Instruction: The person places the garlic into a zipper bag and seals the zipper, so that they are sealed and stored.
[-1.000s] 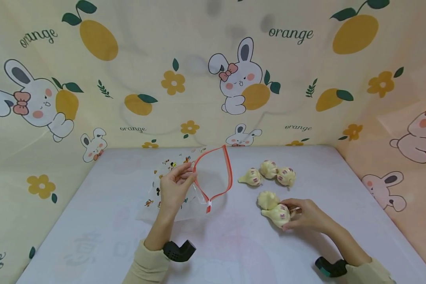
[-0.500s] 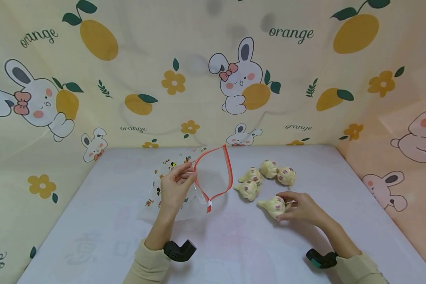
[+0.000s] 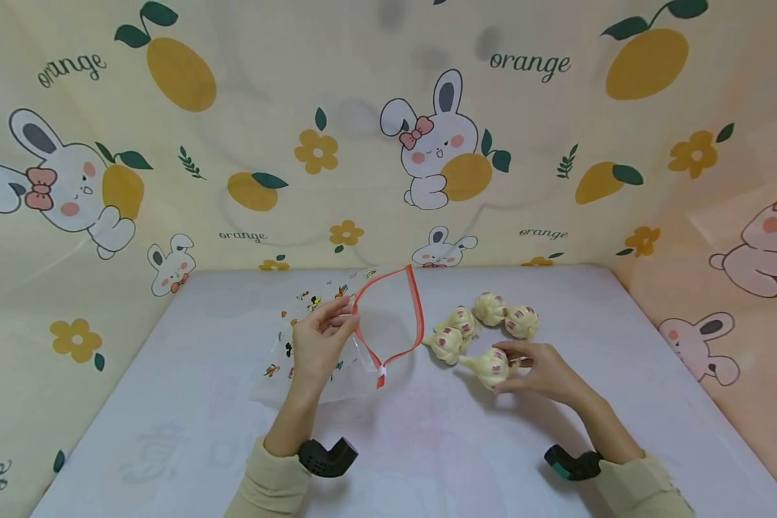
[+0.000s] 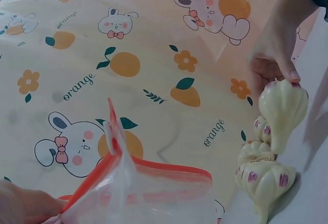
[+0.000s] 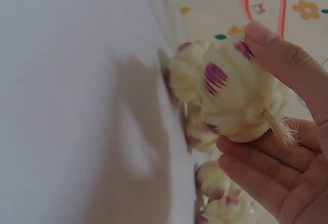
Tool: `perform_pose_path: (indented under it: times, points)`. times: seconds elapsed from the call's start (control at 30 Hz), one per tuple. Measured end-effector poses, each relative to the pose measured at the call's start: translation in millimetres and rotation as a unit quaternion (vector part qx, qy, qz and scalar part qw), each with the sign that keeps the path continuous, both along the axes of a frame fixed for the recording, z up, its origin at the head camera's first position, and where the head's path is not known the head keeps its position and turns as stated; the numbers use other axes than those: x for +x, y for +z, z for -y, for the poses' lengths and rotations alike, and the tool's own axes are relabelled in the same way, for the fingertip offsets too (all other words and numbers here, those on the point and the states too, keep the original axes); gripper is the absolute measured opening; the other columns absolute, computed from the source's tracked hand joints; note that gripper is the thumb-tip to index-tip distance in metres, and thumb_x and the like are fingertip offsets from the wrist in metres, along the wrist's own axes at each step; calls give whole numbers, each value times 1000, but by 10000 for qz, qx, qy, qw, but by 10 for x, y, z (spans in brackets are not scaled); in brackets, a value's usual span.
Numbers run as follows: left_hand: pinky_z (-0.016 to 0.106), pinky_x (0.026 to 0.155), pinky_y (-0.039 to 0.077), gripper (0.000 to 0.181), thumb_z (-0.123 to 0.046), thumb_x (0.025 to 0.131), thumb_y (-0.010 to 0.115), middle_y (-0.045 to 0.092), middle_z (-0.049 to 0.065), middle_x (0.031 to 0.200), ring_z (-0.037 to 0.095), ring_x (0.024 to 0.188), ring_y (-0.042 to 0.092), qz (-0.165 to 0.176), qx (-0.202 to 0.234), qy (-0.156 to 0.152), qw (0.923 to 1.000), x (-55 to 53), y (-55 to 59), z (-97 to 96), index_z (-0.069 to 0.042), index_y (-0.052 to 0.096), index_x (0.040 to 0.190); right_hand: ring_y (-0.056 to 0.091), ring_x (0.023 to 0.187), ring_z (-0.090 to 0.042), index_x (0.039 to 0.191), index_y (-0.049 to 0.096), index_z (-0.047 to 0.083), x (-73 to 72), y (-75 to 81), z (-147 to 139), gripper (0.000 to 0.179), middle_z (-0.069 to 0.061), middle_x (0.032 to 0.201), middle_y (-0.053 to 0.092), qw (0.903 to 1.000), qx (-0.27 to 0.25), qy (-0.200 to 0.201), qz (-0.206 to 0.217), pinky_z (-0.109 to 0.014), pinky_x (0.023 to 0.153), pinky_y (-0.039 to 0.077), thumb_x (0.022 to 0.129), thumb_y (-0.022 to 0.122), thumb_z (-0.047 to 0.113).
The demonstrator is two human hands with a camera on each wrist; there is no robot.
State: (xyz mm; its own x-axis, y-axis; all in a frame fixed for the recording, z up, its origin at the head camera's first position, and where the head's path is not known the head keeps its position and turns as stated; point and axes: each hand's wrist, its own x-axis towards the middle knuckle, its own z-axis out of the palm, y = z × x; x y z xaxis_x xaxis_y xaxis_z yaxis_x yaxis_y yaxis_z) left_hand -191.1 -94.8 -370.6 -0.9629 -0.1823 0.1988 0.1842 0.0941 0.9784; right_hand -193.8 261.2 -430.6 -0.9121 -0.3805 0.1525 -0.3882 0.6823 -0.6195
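Note:
My left hand (image 3: pixel 324 338) pinches the red zip rim (image 3: pixel 419 309) of a clear plastic bag (image 3: pixel 362 392) printed with small cartoon figures. The bag's mouth gapes toward the right. In my right hand (image 3: pixel 540 370), a pale garlic bulb (image 3: pixel 492 368) with purple streaks is gripped between thumb and fingers, its stem pointing left and its roots (image 5: pixel 279 126) toward the palm. Just left of it lies another garlic bulb (image 3: pixel 445 345), close to the bag's mouth. The left wrist view has the held bulb (image 4: pixel 283 108) above the others.
Behind the held bulb, several more garlic bulbs (image 3: pixel 490 309) sit grouped on the white table (image 3: pixel 233 446). A cloth backdrop (image 3: pixel 362 129) with rabbits and oranges encloses the back and sides. Each wrist wears a black camera (image 3: pixel 326 458).
My right hand has carried its garlic bulb leftward and slightly away from me. Another bulb, beside it a second ago, now lies farther left near the bag's mouth. The left hand stays still.

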Motion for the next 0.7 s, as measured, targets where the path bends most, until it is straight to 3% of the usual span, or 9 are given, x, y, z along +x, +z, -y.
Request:
perform_pose_path:
  times: [0.23, 0.43, 0.7]
  points:
    - [5, 72, 53, 36, -2, 85, 70, 67, 24, 111, 0, 80, 63, 49, -56, 61, 10000, -3, -10, 6, 0, 65, 120, 63, 94, -1, 120, 63, -4, -25, 76, 87, 67, -17, 109, 72, 9996, -257, -13, -111, -25, 81, 59, 64, 89, 22]
    - [6, 73, 53, 35, -4, 85, 70, 68, 22, 111, 9, 85, 66, 90, -169, 131, 9997, -20, -29, 5, -1, 66, 120, 64, 96, -6, 123, 62, -3, -41, 153, 195, 67, -18, 114, 69, 9989, -465, -63, 19, -25, 84, 59, 66, 88, 22]
    - [6, 69, 52, 35, -2, 85, 70, 68, 23, 111, 0, 79, 63, 54, -102, 148, 9998, -28, -28, 27, -1, 66, 119, 64, 98, -10, 123, 61, -6, -95, 217, 358, 68, -21, 119, 67, 9974, -721, -77, 52, -25, 86, 58, 66, 88, 19]
